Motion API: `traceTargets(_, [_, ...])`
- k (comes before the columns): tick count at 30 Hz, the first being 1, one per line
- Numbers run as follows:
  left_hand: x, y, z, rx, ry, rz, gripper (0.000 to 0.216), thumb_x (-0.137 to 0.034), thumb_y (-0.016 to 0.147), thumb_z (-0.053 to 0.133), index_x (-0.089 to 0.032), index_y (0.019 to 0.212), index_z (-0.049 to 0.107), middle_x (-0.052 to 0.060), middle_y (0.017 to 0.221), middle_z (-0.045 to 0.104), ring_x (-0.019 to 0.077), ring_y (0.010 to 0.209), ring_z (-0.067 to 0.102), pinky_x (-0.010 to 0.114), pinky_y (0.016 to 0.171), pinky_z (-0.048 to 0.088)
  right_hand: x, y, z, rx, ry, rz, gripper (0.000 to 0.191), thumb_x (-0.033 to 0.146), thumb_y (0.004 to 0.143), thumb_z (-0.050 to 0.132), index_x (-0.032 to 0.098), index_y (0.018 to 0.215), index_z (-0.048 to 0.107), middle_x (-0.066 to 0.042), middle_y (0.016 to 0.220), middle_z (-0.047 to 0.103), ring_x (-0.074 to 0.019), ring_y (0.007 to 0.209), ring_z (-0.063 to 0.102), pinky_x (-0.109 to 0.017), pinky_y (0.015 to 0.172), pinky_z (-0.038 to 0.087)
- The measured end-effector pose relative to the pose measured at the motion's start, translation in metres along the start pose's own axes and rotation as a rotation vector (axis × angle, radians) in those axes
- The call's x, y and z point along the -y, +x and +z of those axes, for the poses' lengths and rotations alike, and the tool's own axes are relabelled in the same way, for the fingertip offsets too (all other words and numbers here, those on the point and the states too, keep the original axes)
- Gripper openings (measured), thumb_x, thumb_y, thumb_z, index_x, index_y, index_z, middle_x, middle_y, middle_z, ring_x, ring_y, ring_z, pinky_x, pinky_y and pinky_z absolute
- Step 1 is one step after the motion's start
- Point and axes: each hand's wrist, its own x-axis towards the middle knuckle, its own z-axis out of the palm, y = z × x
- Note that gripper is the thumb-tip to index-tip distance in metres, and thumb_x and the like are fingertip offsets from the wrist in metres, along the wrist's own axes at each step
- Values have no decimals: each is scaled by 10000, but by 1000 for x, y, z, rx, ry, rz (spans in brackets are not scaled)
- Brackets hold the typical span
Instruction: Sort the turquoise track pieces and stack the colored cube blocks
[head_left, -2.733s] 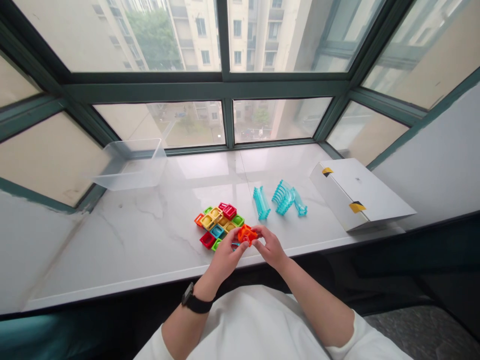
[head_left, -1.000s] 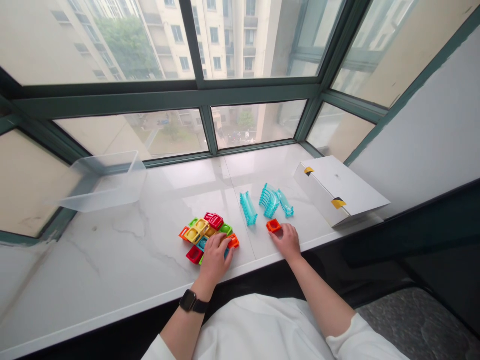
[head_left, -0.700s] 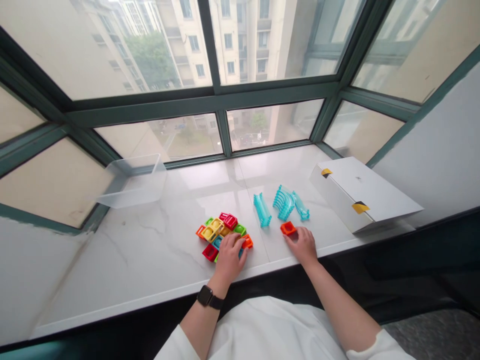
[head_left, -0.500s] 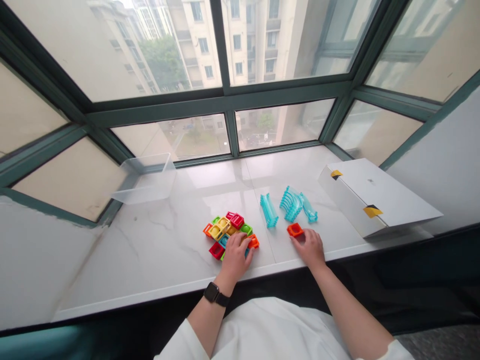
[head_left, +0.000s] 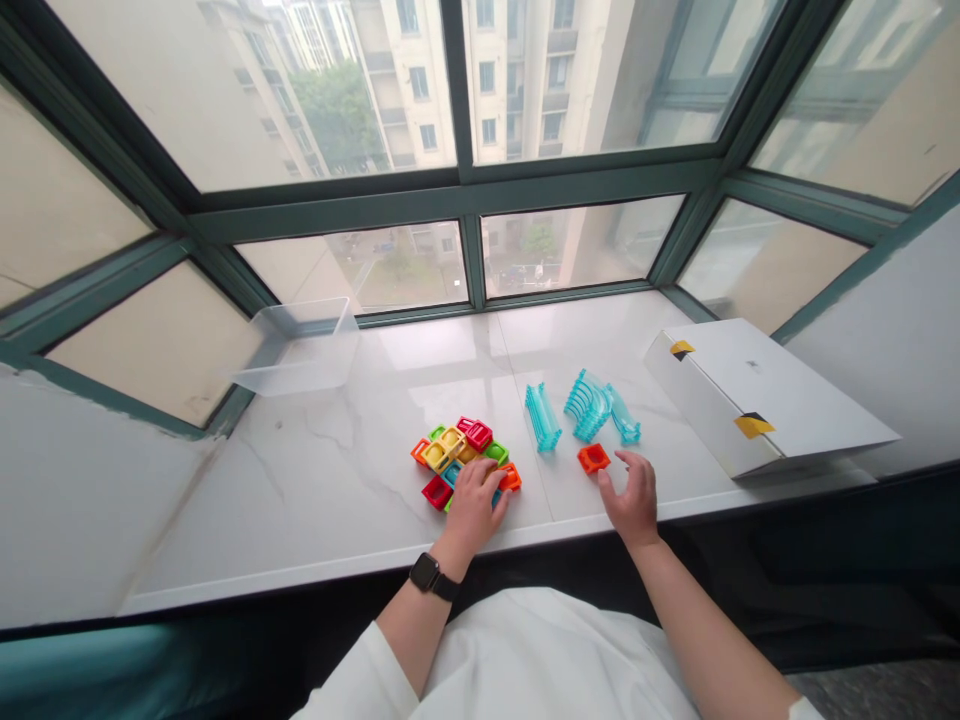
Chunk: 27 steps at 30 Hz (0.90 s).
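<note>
Nearest the camera, a black wristwatch [head_left: 429,574] sits on the left wrist, and the two bare hands are well apart at the near edge of a white marble windowsill [head_left: 300,470]. The left hand [head_left: 474,508] lies palm down over the near side of a flat cluster of small hollow plastic blocks in red, yellow, green, blue and orange [head_left: 442,452]; whether it grips any one block, I cannot tell. The cluster spreads roughly left to right along the sill. The right hand [head_left: 631,497] is open, its fingers spread and touching nothing. Just ahead of it and to its left sits a single hollow orange square plastic block [head_left: 594,458], far nearer this hand than the left; it has no clear long axis, and its opening faces up. Beyond lie three translucent aqua ribbed plastic track pieces: a straight channel [head_left: 543,417], a curved stack [head_left: 589,405] and a narrow slanted piece [head_left: 624,416]. Farther right is a white cardboard box with black-and-yellow tape [head_left: 772,390]; far left, a clear plastic tub [head_left: 296,350] stands before the dark green window frame [head_left: 472,260].
</note>
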Motion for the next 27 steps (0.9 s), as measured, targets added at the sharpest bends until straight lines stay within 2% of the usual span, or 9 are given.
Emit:
traceTargets(2, [0, 1, -1, 5, -11, -7, 258, -293, 1002, 610, -260, 1246, 688, 109, 1321, 646, 306, 1295, 568, 564, 1144, 460, 19, 7, -2, 76, 78, -47, 296, 405, 971, 566, 213, 1189, 621, -160, 1148, 674, -337, 1125, 632, -541, 1015, 526])
traceTargets(5, [2, 1, -2, -3, -49, -23, 254, -253, 1035, 535, -240, 1246, 675, 102, 1300, 667, 281, 1272, 590, 535, 1142, 470, 52, 14, 4, 281, 237, -111, 197, 326, 990, 544, 246, 1119, 668, -108, 1053, 707, -297, 1028, 673, -484, 962, 564])
traceTargets(7, [3, 1, -1, -25, -79, -37, 292, -196, 1038, 485, -227, 1277, 649, 102, 1296, 675, 269, 1260, 603, 523, 1140, 477, 72, 16, 14, 418, 319, -160, 224, 284, 986, 562, 254, 1175, 678, -97, 1084, 709, -281, 1032, 677, -463, 951, 577])
traceTargets(9, [5, 1, 0, -54, -99, -53, 338, -152, 1019, 474, -216, 1317, 619, 111, 1309, 671, 271, 1264, 606, 522, 1138, 485, 88, 12, 28, 543, 356, -192, 306, 243, 968, 592, 267, 1263, 671, -102, 1213, 680, -280, 1136, 659, -468, 1009, 568])
traceTargets(11, [6, 0, 1, -73, -108, -64, 372, -128, 995, 486, -213, 1339, 600, 118, 1320, 663, 277, 1271, 605, 524, 1136, 492, 98, 6, 43, 633, 363, -212, 350, 192, 936, 623, 283, 1267, 688, -101, 1279, 644, -277, 1195, 642, -473, 1051, 555])
traceTargets(13, [6, 0, 1, -66, -108, -60, 378, -115, 977, 502, -217, 1325, 608, 117, 1318, 659, 280, 1274, 604, 526, 1134, 497, 103, 0, 55, 670, 362, -213, 339, 148, 916, 635, 289, 1213, 720, -96, 1286, 626, -265, 1185, 646, -469, 1060, 555])
traceTargets(17, [6, 0, -2, -32, -96, -40, 343, -114, 972, 514, -221, 1266, 654, 113, 1320, 653, 281, 1274, 602, 525, 1127, 505, 102, -9, 69, 657, 344, -193, 279, 127, 927, 629, 276, 1133, 743, -98, 1293, 616, -250, 1150, 660, -464, 1050, 563])
traceTargets(27, [10, 0, -3, -21, -59, -13, 358, -137, 1002, 506, -235, 1304, 672, 107, 1332, 658, 286, 1269, 607, 534, 1125, 518, 90, -10, 68, 664, 292, -173, 179, 126, 931, 572, 248, 1000, 684, -88, 1340, 651, -254, 1238, 644, -466, 1081, 540])
